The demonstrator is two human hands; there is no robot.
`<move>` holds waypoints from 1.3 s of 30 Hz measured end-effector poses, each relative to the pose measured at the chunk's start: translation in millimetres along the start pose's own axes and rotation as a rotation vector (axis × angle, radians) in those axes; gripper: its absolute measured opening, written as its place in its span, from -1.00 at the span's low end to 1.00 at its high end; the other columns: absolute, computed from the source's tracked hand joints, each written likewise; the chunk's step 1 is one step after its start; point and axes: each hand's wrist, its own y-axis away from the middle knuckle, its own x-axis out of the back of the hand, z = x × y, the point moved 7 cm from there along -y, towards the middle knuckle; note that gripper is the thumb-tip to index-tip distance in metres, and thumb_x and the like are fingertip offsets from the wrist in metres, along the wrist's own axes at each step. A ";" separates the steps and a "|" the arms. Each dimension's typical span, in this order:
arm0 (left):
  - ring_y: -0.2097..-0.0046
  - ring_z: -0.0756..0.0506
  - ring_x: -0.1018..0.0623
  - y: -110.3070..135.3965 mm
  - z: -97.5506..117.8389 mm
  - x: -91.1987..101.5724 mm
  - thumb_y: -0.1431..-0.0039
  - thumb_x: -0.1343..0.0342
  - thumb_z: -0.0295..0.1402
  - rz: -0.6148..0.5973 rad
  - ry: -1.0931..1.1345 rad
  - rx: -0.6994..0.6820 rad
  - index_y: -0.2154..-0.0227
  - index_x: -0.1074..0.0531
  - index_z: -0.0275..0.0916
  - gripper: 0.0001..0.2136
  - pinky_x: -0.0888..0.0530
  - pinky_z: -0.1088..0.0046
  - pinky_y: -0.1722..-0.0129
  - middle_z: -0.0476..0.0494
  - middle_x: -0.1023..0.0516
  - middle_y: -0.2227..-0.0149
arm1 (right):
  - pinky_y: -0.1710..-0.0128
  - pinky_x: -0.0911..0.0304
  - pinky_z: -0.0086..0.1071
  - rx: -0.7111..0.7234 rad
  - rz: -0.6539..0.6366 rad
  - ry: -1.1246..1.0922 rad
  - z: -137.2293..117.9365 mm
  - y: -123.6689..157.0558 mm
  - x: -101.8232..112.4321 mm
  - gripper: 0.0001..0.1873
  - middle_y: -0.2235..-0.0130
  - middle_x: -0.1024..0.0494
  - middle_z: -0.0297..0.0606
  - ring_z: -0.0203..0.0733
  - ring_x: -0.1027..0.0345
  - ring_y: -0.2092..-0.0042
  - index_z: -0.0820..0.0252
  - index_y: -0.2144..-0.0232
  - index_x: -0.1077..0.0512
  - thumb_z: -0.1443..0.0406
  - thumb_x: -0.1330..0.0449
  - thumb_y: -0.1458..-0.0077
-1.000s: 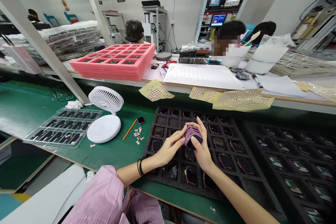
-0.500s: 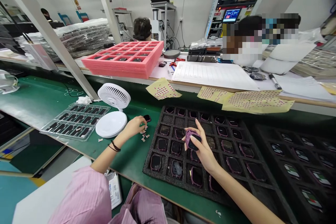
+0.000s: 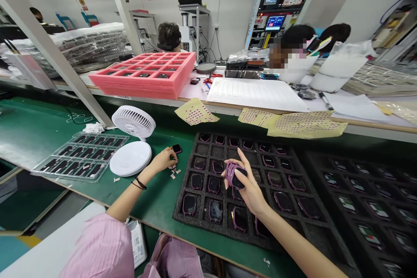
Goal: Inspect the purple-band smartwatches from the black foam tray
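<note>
My right hand (image 3: pixel 250 189) grips a purple-framed smartwatch (image 3: pixel 235 174) with a dark screen, thumb across its face and index finger raised. The watch looks thick, and I cannot tell whether it is one piece or two stacked. Beneath that hand lies a black foam tray (image 3: pixel 224 225) with purple watches in its pockets. On the green bench, the fingertips of my left hand (image 3: pixel 161 160) are drawn together beside several small pale pieces (image 3: pixel 175 172); whatever they pinch is hidden. Just beyond those fingers rests another dark-screened watch (image 3: pixel 176 148).
A white fan (image 3: pixel 133 122) stands left of my left hand, beside a clear plastic tray (image 3: pixel 81 156) of black parts. A second foam tray (image 3: pixel 348 191) lies right. The shelf ahead holds a pink foam tray (image 3: pixel 137 83) and paper sheets (image 3: pixel 254 93). Other people sit beyond.
The whole view has shifted slightly, so most things stand further left. My right hand has turned the watch a little, showing more of its side. My left hand stays by the small pieces.
</note>
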 end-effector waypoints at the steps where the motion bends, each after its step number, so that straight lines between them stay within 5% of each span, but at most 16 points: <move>1: 0.37 -0.08 -0.53 -0.1 -0.5 -0.3 0.02 -0.10 -0.33 -0.006 0.007 0.004 0.42 -0.49 -0.27 -0.86 -0.45 0.44 0.35 -0.19 -0.54 0.20 | 0.44 -0.36 -0.28 0.005 0.000 -0.004 -1.3 -0.1 -0.5 -0.35 0.08 -0.37 -0.26 -0.13 -0.39 0.24 -0.25 -0.22 -0.06 0.18 -0.15 -0.12; 11: 0.33 -0.10 -0.53 4.2 13.1 14.9 -0.02 -0.10 -0.28 0.042 0.108 0.010 0.56 -0.44 -0.29 -0.82 -0.45 0.44 0.35 -0.21 -0.54 0.31 | 0.46 -0.36 -0.28 0.039 0.013 -0.053 -4.4 1.1 0.5 -0.38 0.07 -0.36 -0.24 -0.14 -0.40 0.26 -0.21 -0.20 -0.11 0.19 -0.16 -0.11; 15: 0.32 -0.07 -0.52 23.6 68.6 23.8 -0.20 0.05 -0.20 0.116 0.226 -0.053 0.32 -0.41 -0.26 -0.76 -0.46 0.43 0.33 -0.13 -0.53 0.32 | 0.48 -0.36 -0.27 0.121 0.032 -0.061 -13.9 4.0 -1.0 -0.37 0.03 -0.34 -0.21 -0.11 -0.39 0.24 -0.21 -0.21 -0.08 0.16 -0.16 -0.11; 19: 0.26 -0.05 -0.51 53.8 157.9 27.9 -0.17 -0.08 -0.19 0.232 0.706 -0.326 0.20 -0.40 -0.26 -0.74 -0.45 0.46 0.25 -0.13 -0.51 0.30 | 0.43 -0.38 -0.25 0.215 0.066 -0.043 -23.6 10.4 -4.8 -0.33 -0.02 -0.31 -0.19 -0.09 -0.38 0.22 -0.22 -0.22 -0.04 0.14 -0.17 -0.10; 22: 0.28 -0.04 -0.50 65.8 200.2 20.9 -0.18 -0.10 -0.23 0.227 0.818 -0.414 0.23 -0.46 -0.27 -0.78 -0.43 0.49 0.28 -0.14 -0.51 0.32 | 0.25 -0.38 -0.23 0.245 0.105 0.007 -25.2 15.6 -3.3 -0.34 -0.01 -0.33 -0.22 -0.07 -0.35 0.09 -0.22 -0.22 -0.05 0.13 -0.18 -0.10; 33: 0.38 0.01 -0.40 73.0 222.7 6.0 -0.19 -0.10 -0.29 0.317 0.860 -0.474 0.27 -0.55 -0.32 -0.79 -0.35 0.52 0.38 -0.10 -0.43 0.41 | 0.06 -0.28 -0.24 0.319 0.163 0.071 -24.5 19.2 0.7 -0.30 -0.02 -0.34 -0.23 -0.13 -0.26 -0.01 -0.14 -0.26 0.00 0.14 -0.15 -0.11; 36: 0.44 0.04 -0.33 76.0 227.7 -2.2 -0.26 0.00 -0.26 0.174 0.847 -0.516 -0.03 -0.43 -0.25 -0.66 -0.31 0.53 0.43 -0.04 -0.35 0.46 | -0.05 -0.20 -0.17 0.374 0.226 0.104 -29.2 20.6 5.0 -0.33 -0.04 -0.32 -0.24 -0.12 -0.23 -0.06 -0.15 -0.25 -0.02 0.14 -0.14 -0.12; 39: 0.60 0.09 -0.20 78.8 231.6 -26.4 -0.32 0.12 -0.20 -0.229 0.930 -0.514 -0.27 -0.05 -0.20 -0.50 -0.22 0.59 0.57 0.12 -0.19 0.63 | -0.04 -0.20 -0.13 0.415 0.242 0.095 -34.3 23.2 6.7 -0.37 -0.06 -0.28 -0.26 -0.13 -0.31 0.00 -0.21 -0.24 -0.01 0.15 -0.10 -0.16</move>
